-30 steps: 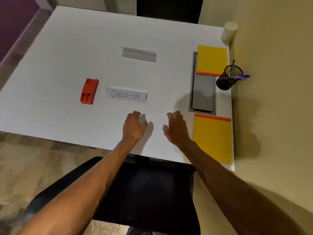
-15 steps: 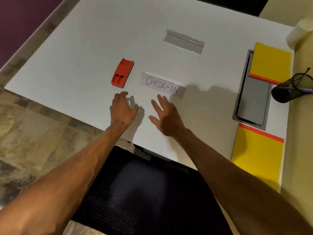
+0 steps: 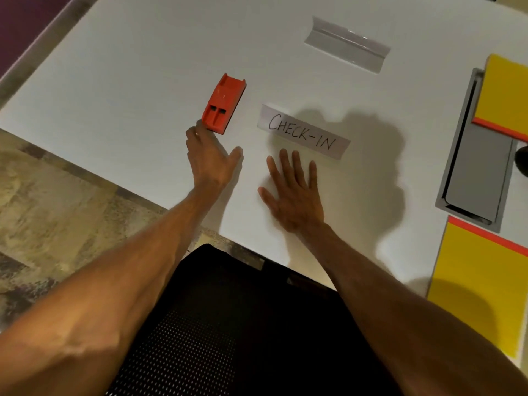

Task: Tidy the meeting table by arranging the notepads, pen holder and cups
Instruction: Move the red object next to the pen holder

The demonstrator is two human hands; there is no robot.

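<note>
On the white table (image 3: 128, 67) lies an orange block (image 3: 224, 104) with two slots. My left hand (image 3: 210, 161) reaches to its near end, fingertips touching it, thumb spread, holding nothing. My right hand (image 3: 294, 192) rests flat with fingers apart just below a white "CHECK-IN" card (image 3: 303, 132). Two yellow notepads with orange bindings lie at the right: one far (image 3: 505, 92), one near (image 3: 480, 290). A dark sliver of the pen holder (image 3: 522, 161) shows at the right edge. No cup is in view.
A clear plastic sign holder (image 3: 347, 44) lies at the far middle. A grey cable hatch (image 3: 477, 172) is set into the table between the notepads. A black mesh chair (image 3: 228, 324) stands at the table's near edge, with patterned floor on the left.
The view swung left, pushing the notepads and pen holder to the right edge. My left hand stretched forward to the orange block. My right hand moved left and flattened below the card.
</note>
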